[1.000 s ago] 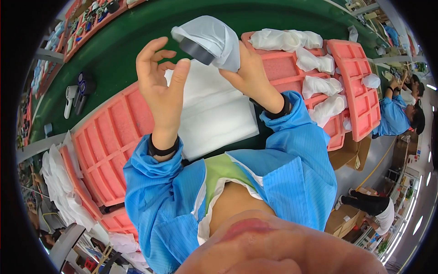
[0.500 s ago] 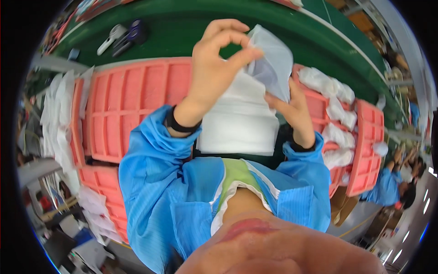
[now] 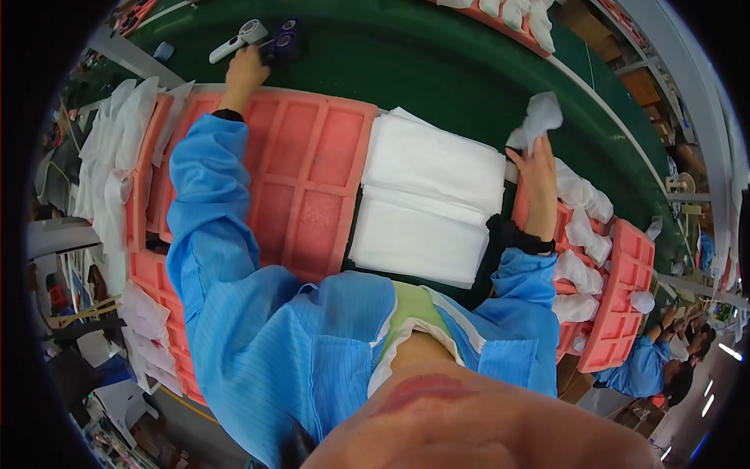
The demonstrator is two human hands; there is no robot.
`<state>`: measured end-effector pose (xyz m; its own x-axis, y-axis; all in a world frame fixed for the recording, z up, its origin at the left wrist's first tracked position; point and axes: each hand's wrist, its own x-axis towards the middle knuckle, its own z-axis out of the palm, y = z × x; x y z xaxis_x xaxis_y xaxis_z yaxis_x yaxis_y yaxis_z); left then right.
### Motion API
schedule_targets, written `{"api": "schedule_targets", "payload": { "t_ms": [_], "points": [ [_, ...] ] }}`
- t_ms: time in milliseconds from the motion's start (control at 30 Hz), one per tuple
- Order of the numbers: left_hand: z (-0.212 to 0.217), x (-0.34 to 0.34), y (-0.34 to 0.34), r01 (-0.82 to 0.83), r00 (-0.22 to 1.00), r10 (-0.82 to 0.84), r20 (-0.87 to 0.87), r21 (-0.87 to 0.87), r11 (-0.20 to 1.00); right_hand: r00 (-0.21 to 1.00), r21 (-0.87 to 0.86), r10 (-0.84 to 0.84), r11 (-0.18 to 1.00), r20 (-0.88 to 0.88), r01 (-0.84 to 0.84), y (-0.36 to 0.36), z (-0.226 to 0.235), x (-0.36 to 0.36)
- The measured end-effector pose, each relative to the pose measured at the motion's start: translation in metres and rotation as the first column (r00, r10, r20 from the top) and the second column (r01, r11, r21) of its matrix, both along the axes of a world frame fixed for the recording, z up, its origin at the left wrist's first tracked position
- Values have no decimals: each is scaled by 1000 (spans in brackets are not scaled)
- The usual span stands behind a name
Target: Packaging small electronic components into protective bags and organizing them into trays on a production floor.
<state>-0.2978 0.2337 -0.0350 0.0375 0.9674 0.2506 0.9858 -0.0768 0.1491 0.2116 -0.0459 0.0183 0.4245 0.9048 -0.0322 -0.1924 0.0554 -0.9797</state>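
Note:
My left hand point(image 3: 244, 72) reaches far out to the green table, its fingers on a dark round object point(image 3: 282, 41) beside a white handheld device point(image 3: 239, 36). My right hand point(image 3: 539, 168) holds a white bagged item point(image 3: 537, 119) up at the right, above the red tray. Between my arms lie two stacks of white foam bags point(image 3: 431, 199). A red foam tray point(image 3: 301, 176) with empty rectangular pockets lies under my left arm.
A red tray point(image 3: 625, 301) at the right holds several white wrapped parts point(image 3: 582, 215). White bags pile up at the left point(image 3: 117, 148). The green belt point(image 3: 437, 70) runs across the back. Another worker in blue point(image 3: 648, 367) sits at the lower right.
My head turned left. My left hand let go of the bagged item and stretched out to the dark object on the belt; my right hand carried the bag off to the right.

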Motion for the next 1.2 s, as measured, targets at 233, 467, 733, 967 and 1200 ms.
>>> {"api": "schedule_targets", "payload": {
  "t_ms": [233,467,733,967,1200],
  "points": [
    [-17,-6,21,41,992,-52,-114,-89,995,905,-79,319,948,283,-309,-12,0,-3],
    [33,80,-18,316,936,-186,298,-483,817,869,-94,339,940,361,-328,-17,5,-7],
    [131,234,-172,891,437,-705,559,-163,423,827,170,175,936,534,-308,-28,30,-53],
    [114,292,-182,600,530,-798,286,538,592,804,202,-167,978,571,60,-38,44,-15],
    [58,326,-237,909,407,-855,321,-50,414,923,206,-262,956,283,208,-43,78,-29]
  ]
}}
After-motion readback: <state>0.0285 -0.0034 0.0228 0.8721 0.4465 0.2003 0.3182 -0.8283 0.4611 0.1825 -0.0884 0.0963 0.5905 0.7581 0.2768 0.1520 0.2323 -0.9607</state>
